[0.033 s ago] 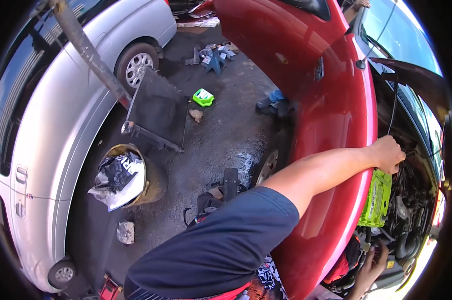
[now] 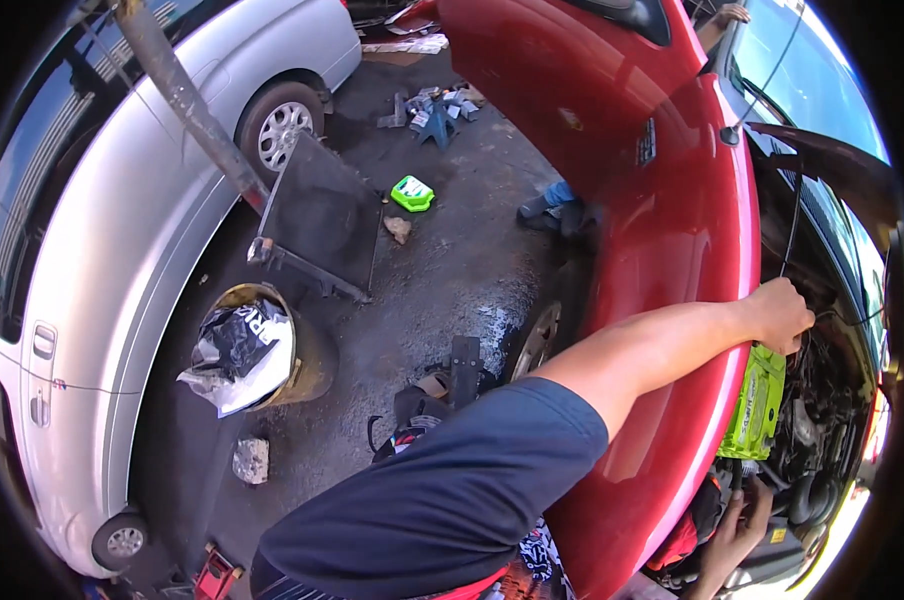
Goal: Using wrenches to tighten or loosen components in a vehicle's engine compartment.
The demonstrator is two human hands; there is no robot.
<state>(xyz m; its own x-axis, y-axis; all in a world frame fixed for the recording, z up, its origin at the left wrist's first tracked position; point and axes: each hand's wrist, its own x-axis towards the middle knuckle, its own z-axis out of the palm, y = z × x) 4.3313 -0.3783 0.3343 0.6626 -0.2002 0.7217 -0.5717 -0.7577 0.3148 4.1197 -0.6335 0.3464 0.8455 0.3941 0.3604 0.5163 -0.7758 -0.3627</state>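
Observation:
My left hand (image 2: 780, 316), at the end of a dark-sleeved arm reaching across the red fender, is closed like a fist above the far end of a lime-green car battery (image 2: 755, 405). Whatever its fingers grip is hidden from this side. The battery sits tilted in the engine bay (image 2: 817, 400), just inside the fender. By the battery's near end is my right hand (image 2: 737, 530), palm partly turned up, thumb and fingers apart and curved. Its fingertips come close to the battery's lower edge; I cannot tell if they touch.
The red car's fender (image 2: 662, 390) stands between the ground and engine bay. A prop rod (image 2: 794, 215) rises near my left hand. Another person's hand (image 2: 729, 15) rests by the windshield. Left are a bin with plastic bags (image 2: 312, 360), a black panel (image 2: 322, 215) and a silver van (image 2: 102, 220).
My right hand has moved up slightly, nearer the battery's near end. My left hand stays closed at the far end. The whole view has shifted a little.

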